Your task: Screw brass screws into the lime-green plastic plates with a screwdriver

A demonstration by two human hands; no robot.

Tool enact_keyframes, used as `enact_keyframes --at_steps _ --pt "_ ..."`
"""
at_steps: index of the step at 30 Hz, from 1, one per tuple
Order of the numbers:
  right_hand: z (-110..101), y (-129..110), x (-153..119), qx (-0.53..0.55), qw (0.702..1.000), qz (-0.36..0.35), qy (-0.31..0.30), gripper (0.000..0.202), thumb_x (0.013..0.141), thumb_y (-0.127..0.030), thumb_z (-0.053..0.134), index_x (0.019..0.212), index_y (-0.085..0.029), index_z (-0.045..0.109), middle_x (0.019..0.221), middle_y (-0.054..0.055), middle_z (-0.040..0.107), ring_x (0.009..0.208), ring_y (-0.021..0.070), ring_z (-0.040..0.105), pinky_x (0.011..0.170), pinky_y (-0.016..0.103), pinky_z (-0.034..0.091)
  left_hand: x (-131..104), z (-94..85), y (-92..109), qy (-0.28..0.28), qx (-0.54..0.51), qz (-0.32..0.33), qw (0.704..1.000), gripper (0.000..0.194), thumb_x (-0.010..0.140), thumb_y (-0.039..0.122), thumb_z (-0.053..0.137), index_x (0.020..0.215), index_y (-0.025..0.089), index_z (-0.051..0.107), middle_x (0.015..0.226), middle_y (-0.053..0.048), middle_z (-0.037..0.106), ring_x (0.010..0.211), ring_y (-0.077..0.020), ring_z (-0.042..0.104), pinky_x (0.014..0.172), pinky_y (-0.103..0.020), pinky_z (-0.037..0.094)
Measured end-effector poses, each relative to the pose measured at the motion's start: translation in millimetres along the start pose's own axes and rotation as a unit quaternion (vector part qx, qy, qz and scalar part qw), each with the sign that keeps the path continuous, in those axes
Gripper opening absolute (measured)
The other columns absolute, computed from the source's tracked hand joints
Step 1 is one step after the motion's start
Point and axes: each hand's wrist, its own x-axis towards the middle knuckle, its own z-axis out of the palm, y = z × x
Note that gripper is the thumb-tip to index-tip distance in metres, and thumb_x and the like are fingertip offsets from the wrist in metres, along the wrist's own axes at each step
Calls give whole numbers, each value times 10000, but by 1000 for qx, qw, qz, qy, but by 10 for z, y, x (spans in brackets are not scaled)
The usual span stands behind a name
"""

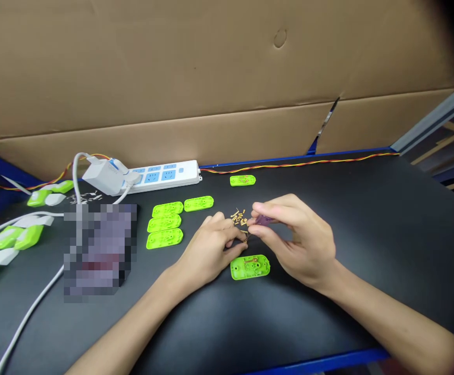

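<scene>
Left hand (pixel 211 245) pinches brass-coloured metal piece (pixel 246 237); right hand (pixel 305 239), small purple object (pixel 264 220). Lime-green plastic half-shell (pixel 246 269) just nearside, lying crosswise, left nearer.

— See the brass bits (pixel 239 216)?
— Yes, small, loosely scattered, just beyond the green case (pixel 244 270).
— Describe that case.
— Lies open side up with copper-coloured metal (pixel 251 260) inside.
— Spot the purple piece (pixel 263 221)?
— Held beside the bits, partly hidden.

Left forearm (pixel 137 324) enters from 7 o'clock; left hand (pixel 210 245) palm down, thumb and forefinger nearly meeting toward 2. Right forearm (pixel 391 311) from 4 o'clock; right hand (pixel 307 245) pinching toward 10.
</scene>
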Motion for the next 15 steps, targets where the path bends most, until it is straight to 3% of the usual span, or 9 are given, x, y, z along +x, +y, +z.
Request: enact_keyframes --at_steps 5,15 --pt "-2 5 16 11 1000 -13 -15 411 811 -63 681 1186 -210 598 957 40 714 864 129 672 748 255 582 -3 2 3 -2 -14 -1 1000 103 918 288 595 898 215 664 864 -21 647 845 -189 495 755 -329 365" --pt "-21 15 12 4 1000 -6 -11 412 817 -73 677 1191 -227 600 981 46 726 866 138 680 738 270 592 -6 18 -6 13 -14 2 1000 139 915 302 605 835 207 669 682 14 551 727 -158 433 676 -307 310"
